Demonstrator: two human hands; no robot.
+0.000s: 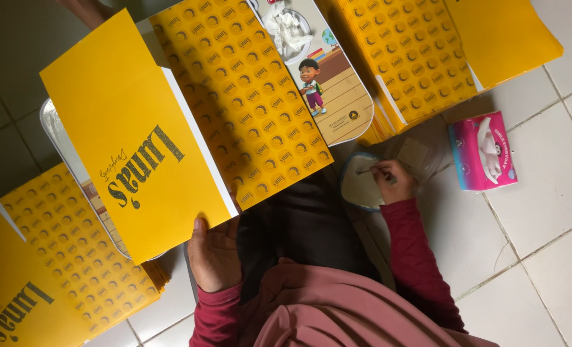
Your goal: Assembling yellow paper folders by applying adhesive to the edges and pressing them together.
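The left hand [214, 254] holds up a big flat yellow card sheet [183, 115]. Its fingers are closed on the bottom edge of the sheet, with the thumb on top. One part of the sheet is plain yellow with big dark letters, and the other part is covered in little round marks. A thin white strip runs between the two parts. The sheet sits over the person's dark lap and over a low tray with a cartoon child picture [328, 83].

The right hand [394, 180] is down by the white tiled floor [543, 225]. Its fingers are closed around a thin little stick [367, 171]. The tip of the stick is over a small round dish with a blue rim and white paste inside [358, 185].

A pink tissue box [483, 151] lies on the floor just beside the right hand. A stack of the same yellow sheets [421, 51] lies past the dish. Another stack of yellow sheets [54, 270] lies by the left hand. The person wears dark red sleeves.
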